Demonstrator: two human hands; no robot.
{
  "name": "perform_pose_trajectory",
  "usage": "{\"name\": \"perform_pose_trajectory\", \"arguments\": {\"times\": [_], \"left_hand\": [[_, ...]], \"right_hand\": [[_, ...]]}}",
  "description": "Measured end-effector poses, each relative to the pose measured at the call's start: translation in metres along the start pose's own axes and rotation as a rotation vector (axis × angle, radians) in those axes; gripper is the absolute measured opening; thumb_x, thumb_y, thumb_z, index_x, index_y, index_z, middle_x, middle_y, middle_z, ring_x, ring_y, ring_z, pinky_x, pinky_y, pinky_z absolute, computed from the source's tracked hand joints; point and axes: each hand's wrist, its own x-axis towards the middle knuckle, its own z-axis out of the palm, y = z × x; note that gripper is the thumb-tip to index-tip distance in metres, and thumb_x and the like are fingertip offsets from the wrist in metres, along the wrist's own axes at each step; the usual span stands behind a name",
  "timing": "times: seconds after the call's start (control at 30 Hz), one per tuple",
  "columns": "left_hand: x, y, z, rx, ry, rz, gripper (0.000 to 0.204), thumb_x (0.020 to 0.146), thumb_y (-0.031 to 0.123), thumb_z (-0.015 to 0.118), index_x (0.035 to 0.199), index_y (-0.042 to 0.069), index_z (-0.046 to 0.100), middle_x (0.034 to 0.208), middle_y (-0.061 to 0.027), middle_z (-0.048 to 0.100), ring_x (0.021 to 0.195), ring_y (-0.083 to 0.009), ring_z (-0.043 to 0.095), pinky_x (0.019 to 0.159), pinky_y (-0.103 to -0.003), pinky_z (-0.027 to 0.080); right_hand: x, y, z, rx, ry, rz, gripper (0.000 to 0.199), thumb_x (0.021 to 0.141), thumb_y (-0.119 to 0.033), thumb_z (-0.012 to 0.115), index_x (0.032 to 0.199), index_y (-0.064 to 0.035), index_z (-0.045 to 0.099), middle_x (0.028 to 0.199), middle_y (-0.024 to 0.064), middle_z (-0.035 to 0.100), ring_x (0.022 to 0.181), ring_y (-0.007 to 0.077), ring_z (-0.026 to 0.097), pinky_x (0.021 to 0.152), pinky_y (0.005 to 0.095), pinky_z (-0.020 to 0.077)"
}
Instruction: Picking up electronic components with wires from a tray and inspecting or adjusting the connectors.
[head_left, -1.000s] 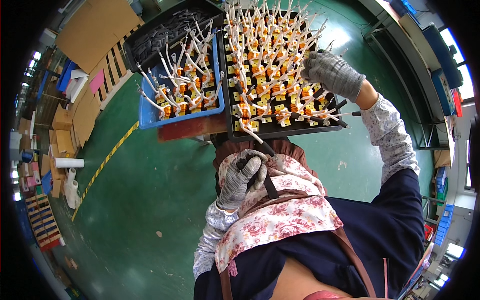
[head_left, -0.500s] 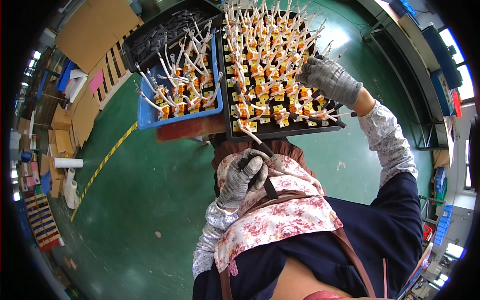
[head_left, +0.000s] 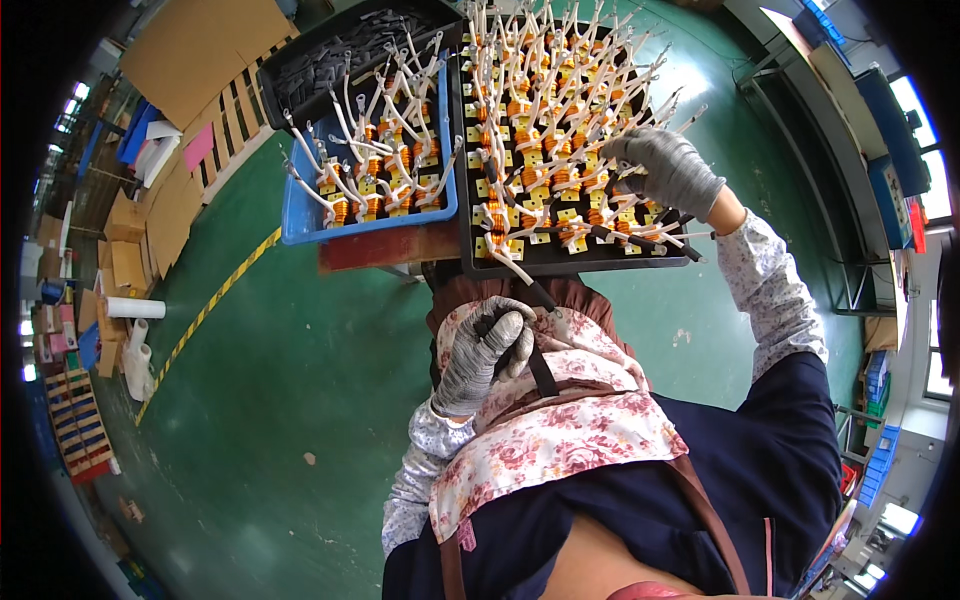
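My left hand [head_left: 482,358], in a grey glove, is closed around black tube sleeves in front of the apron. One black sleeve [head_left: 543,374] sticks out below its fingers. My right hand [head_left: 668,172], also gloved, reaches over the right part of a black tray [head_left: 580,268]. Its fingers are curled together among white leads; what they pinch is hidden. Rows of orange-wound coils [head_left: 497,214] with yellow plates and upright white leads fill this tray. Several near leads wear black sleeves, and one such sleeve [head_left: 541,296] overhangs the tray's front edge above my left hand.
A blue tray [head_left: 365,232] with more coils stands left of the black one. Behind it, a black bin [head_left: 355,62] holds many loose black sleeves. Cardboard [head_left: 205,50] and a wooden pallet [head_left: 238,120] lie to the left; a workbench frame [head_left: 800,150] stands at right.
My right hand has come slightly nearer and lower over the tray, its fingers still curled. The left hand keeps its closed hold. The whole view has shifted slightly.
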Motion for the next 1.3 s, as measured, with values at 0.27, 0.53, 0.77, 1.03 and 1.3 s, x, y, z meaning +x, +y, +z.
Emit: {"name": "perform_pose_trajectory", "arguments": {"times": [0.27, 0.53, 0.77, 1.03, 1.3], "left_hand": [[0.004, 0.001, 0.010, -0.003, -0.005, -0.022, 0.019, 0.093, 0.022, 0.052, 0.099, 0.004, 0.057, 0.066, -0.0010, 0.057, 0.048, -0.0058, 0.047, 0.039, -0.018, 0.032], [0.001, -0.002, 0.007, 0.017, 0.001, -0.018, 0.018, 0.093, 0.021, 0.052, 0.098, 0.005, 0.057, 0.067, -0.0008, 0.058, 0.048, -0.0051, 0.048, 0.039, -0.017, 0.032], [0.005, -0.002, 0.010, 0.030, -0.027, -0.021, 0.019, 0.093, 0.022, 0.052, 0.098, 0.005, 0.057, 0.067, -0.0009, 0.058, 0.047, -0.0054, 0.047, 0.039, -0.017, 0.031], [0.006, -0.002, 0.008, 0.024, -0.043, -0.024, 0.019, 0.093, 0.022, 0.052, 0.099, 0.005, 0.057, 0.067, -0.0007, 0.057, 0.048, -0.0054, 0.046, 0.040, -0.018, 0.031], [0.005, -0.002, 0.008, 0.025, -0.052, -0.041, 0.019, 0.094, 0.023, 0.051, 0.098, 0.005, 0.057, 0.068, 0.0001, 0.056, 0.048, -0.0049, 0.046, 0.041, -0.017, 0.031]], "right_hand": [[-0.001, 0.000, 0.012, 0.252, -0.104, 0.269, 0.018, 0.070, -0.014, 0.072, 0.087, -0.0088, 0.068, 0.074, 0.0060, 0.067, 0.068, 0.0176, 0.065, 0.068, 0.0304, 0.0517], [-0.012, 0.017, 0.031, 0.506, 0.060, 0.168, 0.013, 0.074, -0.003, 0.070, 0.087, -0.0050, 0.067, 0.074, 0.0045, 0.066, 0.067, 0.0123, 0.062, 0.064, 0.0278, 0.0508], [-0.006, 0.004, 0.023, 0.592, -0.009, 0.334, 0.015, 0.073, -0.002, 0.070, 0.087, -0.0062, 0.068, 0.075, 0.0019, 0.066, 0.069, 0.0091, 0.061, 0.070, 0.0258, 0.0526], [-0.003, 0.014, 0.027, 0.766, -0.037, 0.343, 0.017, 0.076, -0.007, 0.071, 0.092, -0.0021, 0.068, 0.081, 0.0029, 0.068, 0.074, 0.0083, 0.062, 0.073, 0.0264, 0.0532], [-0.002, 0.008, 0.020, 0.673, -0.010, 0.293, 0.020, 0.074, -0.010, 0.073, 0.091, -0.0025, 0.069, 0.080, 0.0054, 0.069, 0.074, 0.0099, 0.064, 0.073, 0.0266, 0.0535]]}}
